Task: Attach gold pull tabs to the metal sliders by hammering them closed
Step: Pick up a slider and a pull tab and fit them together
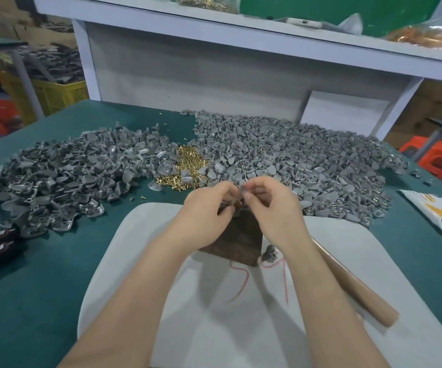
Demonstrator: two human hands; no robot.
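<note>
Pinched between the fingertips of the left hand point(209, 208) and the right hand point(270, 208), a small grey slider point(241, 191) is being held just above the dark block point(241, 243) on the white board point(135, 261). Whether a gold tab is being fitted cannot be told. The hammer point(347, 282) is lying untouched near the right forearm, so hammering is probably still being prepared. Big heaps of grey sliders point(55, 176) and the gold pile point(188, 166) are waiting behind, so much work seems left.

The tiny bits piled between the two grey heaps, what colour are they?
Shiny gold; the tiny bits show best in the head view.
</note>
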